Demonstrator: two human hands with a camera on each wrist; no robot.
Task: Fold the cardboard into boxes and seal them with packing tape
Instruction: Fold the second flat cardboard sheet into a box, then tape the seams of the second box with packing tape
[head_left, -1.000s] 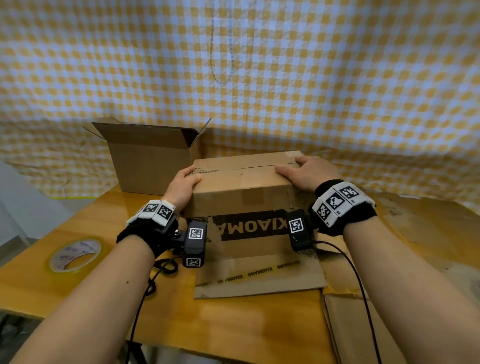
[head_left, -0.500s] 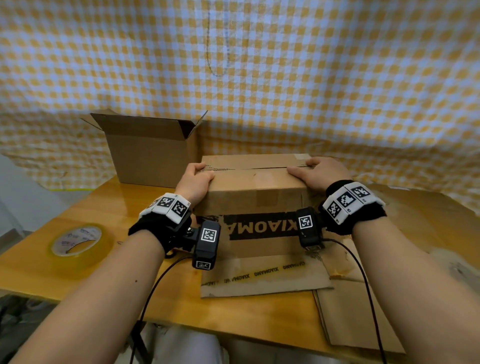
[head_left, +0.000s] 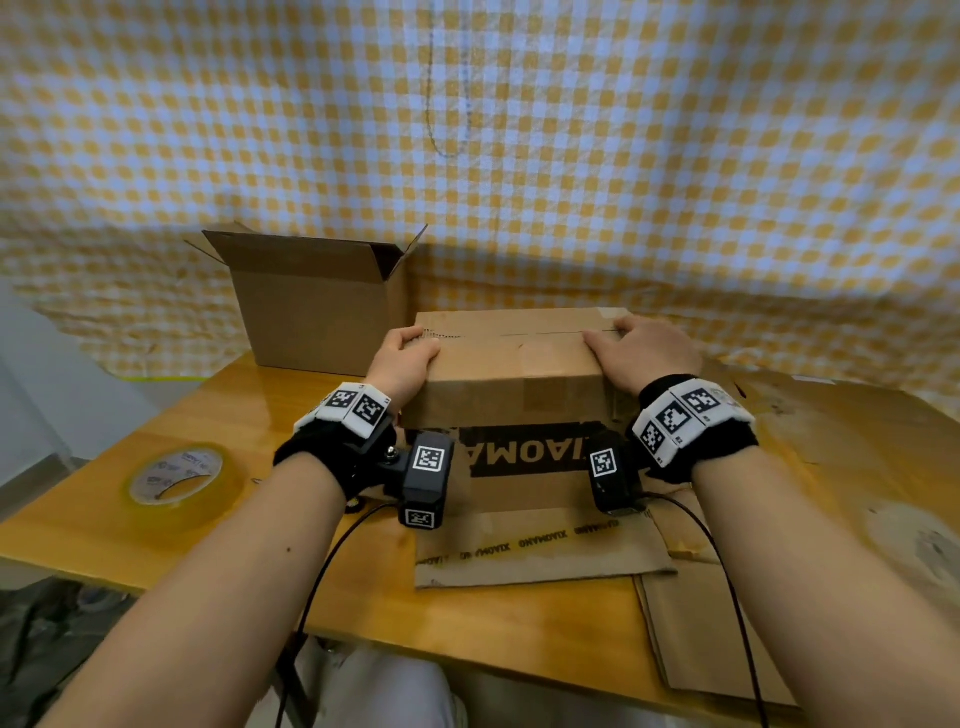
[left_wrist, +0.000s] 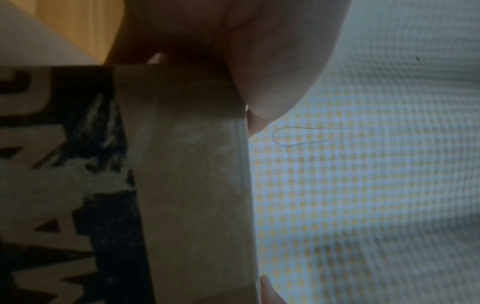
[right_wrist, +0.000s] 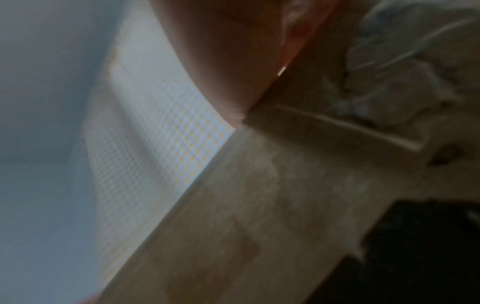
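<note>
A closed cardboard box (head_left: 511, 387) with upside-down black XIAOMI print stands mid-table, its top flaps meeting at a seam. My left hand (head_left: 402, 358) curls over the box's top left end and grips it. My right hand (head_left: 641, 348) lies flat on the top right end, fingers pressing the flaps down. In the left wrist view the palm (left_wrist: 259, 51) sits over the box edge (left_wrist: 192, 185). The right wrist view is blurred and shows the palm (right_wrist: 221, 51) against the box corner (right_wrist: 259, 205). A roll of clear packing tape (head_left: 176, 475) lies on the table to the left.
An open-topped cardboard box (head_left: 322, 306) stands at the back left. Flat cardboard sheets (head_left: 540, 551) lie under the box and toward the right front (head_left: 691, 634). The wooden table (head_left: 249, 415) ends close to me. A yellow checked cloth (head_left: 519, 156) hangs behind.
Both hands stay where they were on the box top. Only my view has drifted a little, showing more of the table's near edge.
</note>
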